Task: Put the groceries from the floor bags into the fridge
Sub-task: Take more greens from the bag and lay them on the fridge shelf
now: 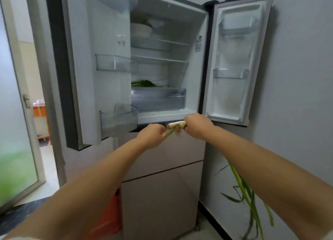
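Two bare arms reach toward an open fridge [169, 63], both of its upper doors swung wide, and the hands meet just below the lowest inside ledge. The right hand [197, 125] is curled around the white root ends of a bunch of green onions [175, 126], whose long green leaves hang down under the right forearm, while the left hand [152, 135] pinches a thin stalk beside the roots. Inside, more greens [144, 83] lie above the clear drawer [158, 99], a white bowl [141, 29] sits on the top shelf, and an orange bag [110, 216] lies low by the left arm.
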